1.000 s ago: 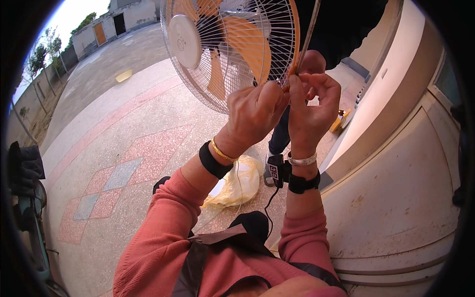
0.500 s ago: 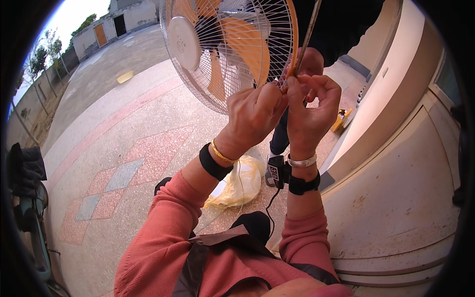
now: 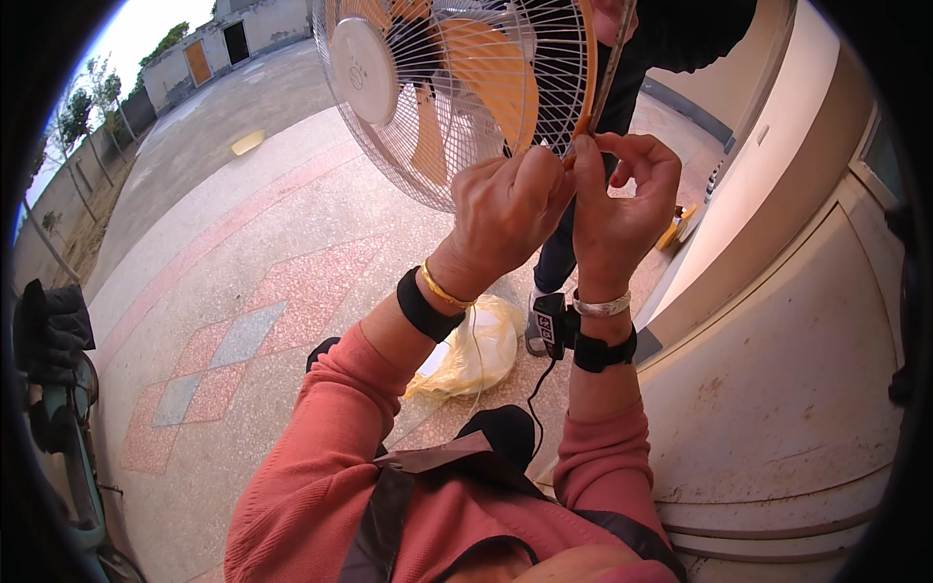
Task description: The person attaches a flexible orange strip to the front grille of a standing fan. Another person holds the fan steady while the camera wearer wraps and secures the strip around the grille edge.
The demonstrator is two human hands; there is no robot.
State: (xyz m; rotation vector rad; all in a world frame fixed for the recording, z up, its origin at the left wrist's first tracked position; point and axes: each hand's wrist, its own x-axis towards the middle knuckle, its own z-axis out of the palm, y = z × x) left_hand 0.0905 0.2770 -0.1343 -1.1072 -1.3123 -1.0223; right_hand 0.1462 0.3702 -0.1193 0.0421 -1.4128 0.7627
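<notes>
A fan head [image 3: 364,70] with orange blades, a white hub and a white wire guard hangs at the top middle. An orange rim band [image 3: 589,68] runs round the guard's edge. Both hands meet at the band's lower right part. Seen from the back, my left hand [image 3: 505,214] is closed there, its fingertips hidden. Thumb and finger of my right hand [image 3: 627,199] pinch the band, with the other fingers curled loosely. A thin dark strip [image 3: 614,68] rises from that spot, beside the rim.
Another person in dark clothes [image 3: 680,39] stands beyond the fan, one hand [image 3: 610,19] near its upper rim. Below my arms lies a yellowish plastic bag [image 3: 476,350] on the tiled floor. A dusty pale panel [image 3: 768,389] fills the right side. A bicycle [image 3: 83,457] stands at left.
The other person's hand has left the spot by my fingers and now shows higher up on the rim. My hands stay at the rim, shifted slightly right with the view.
</notes>
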